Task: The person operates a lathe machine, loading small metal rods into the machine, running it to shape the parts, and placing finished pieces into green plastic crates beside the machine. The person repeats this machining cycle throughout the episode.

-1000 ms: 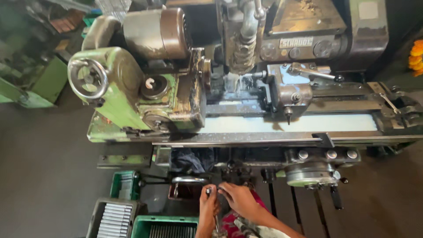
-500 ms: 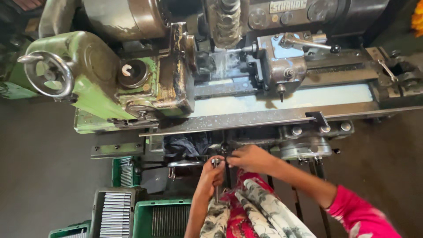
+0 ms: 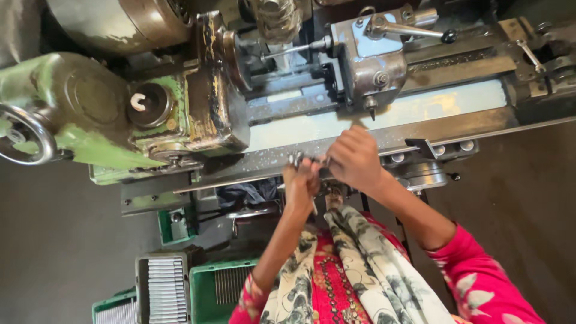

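Both your hands meet at the front edge of the lathe bed [image 3: 384,114], just below the pale flat strip. Your left hand [image 3: 302,183] is curled tight around a small shiny metal part [image 3: 298,159], fingers closed on it, knuckles up; the part pokes out above the fingers, exact shape too small to tell. Your right hand [image 3: 355,159] is cupped beside it, touching the left hand, fingers bent down over the same spot; whether it grips the part too or only covers it, cannot tell. Part sits right at the bed's front rail, left of the black bracket [image 3: 423,148] and the round bolt heads [image 3: 465,146]. Behind your hands, the grey tool block [image 3: 369,66] with a black-knobbed lever [image 3: 414,31] on top stands on the bed. To the left is the worn green headstock housing [image 3: 90,114] with a dark round knob [image 3: 147,105] and a handwheel [image 3: 21,135] at the far left edge. Down near the floor, well apart from your hands, green crates [image 3: 210,288] hold rows of thin grey metal pieces [image 3: 167,288]. Pink sleeve [image 3: 486,282] on your right arm, patterned scarf [image 3: 366,264] hanging between the arms.
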Motion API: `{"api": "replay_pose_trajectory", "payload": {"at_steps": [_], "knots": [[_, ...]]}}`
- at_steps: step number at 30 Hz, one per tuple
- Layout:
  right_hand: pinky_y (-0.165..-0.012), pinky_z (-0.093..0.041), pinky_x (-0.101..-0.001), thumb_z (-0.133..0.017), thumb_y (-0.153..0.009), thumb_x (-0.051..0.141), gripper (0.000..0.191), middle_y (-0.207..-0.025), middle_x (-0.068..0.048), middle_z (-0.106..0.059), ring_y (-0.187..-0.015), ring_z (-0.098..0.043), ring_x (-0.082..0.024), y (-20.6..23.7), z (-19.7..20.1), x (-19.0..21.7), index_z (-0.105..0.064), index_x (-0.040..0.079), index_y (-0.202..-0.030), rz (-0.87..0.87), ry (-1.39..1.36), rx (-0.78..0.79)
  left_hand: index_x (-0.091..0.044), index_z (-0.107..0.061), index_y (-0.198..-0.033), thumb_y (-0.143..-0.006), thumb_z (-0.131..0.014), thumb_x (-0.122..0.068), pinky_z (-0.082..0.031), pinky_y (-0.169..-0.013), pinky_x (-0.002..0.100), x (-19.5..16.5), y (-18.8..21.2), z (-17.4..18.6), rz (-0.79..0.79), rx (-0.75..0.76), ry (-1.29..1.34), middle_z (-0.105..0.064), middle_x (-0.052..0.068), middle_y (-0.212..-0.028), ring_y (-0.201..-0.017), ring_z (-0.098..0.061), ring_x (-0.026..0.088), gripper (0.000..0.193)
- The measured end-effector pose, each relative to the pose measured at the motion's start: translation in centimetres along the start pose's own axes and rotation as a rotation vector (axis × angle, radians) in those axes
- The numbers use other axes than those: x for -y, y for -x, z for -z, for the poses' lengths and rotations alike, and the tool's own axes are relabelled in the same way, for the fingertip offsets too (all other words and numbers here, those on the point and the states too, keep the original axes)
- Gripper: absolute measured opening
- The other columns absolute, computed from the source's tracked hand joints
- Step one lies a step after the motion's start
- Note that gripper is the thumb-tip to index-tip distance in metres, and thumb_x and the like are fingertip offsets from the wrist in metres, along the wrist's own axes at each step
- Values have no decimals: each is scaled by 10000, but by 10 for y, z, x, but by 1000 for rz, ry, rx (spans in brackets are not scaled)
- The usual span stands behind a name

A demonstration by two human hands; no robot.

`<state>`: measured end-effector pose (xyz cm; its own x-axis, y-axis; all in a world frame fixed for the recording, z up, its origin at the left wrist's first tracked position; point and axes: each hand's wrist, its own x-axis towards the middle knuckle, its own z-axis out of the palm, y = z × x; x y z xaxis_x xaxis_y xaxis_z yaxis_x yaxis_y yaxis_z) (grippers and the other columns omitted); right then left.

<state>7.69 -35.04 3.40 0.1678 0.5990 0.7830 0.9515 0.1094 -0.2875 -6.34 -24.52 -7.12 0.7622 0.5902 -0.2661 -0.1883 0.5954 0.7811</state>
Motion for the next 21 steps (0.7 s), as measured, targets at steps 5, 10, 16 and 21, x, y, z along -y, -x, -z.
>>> {"api": "replay_pose_trajectory", "payload": {"at_steps": [5,10,16,21], "knots": [[-651,-387,-440,-832,-789,84,253,-726,-117,-520,-689,-514,-337,-14,-6,-22,-584,38,-779,-213,29,-207,-20,-651,-836,-883,-784,-493,-211,-378,257,-12,-55,-46,-100,51,-122,-393,-78,-552,-418,-326,45,494],[-602,-360,-424,-849,-885,165,287,-694,-111,-496,-638,-493,-326,-3,-3,-66,-609,22,-820,-226,37,-199,-100,-554,-751,-873,-765,-550,-221,-381,268,-29,-91,-72,-25,155,-174,-398,-62,-530,-406,-323,59,512],[-626,-356,-302,-650,-1197,309,392,-816,-84,-494,-717,-445,-131,46,35,-156,-590,-72,-1127,-408,-275,-416,-183,-439,-715,-998,-684,-474,-317,-435,276,-33,-171,-33,354,323,222,-413,-60,-566,-461,-397,97,474],[-770,-438,-413,-515,-1139,248,265,-951,-114,-560,-873,-544,-274,38,80,-301,-549,7,-1035,-358,515,41,-98,-564,-1045,-919,-699,-70,-512,-776,380,-30,-282,-6,41,7,415,-640,65,-951,-898,-642,223,187]]}}
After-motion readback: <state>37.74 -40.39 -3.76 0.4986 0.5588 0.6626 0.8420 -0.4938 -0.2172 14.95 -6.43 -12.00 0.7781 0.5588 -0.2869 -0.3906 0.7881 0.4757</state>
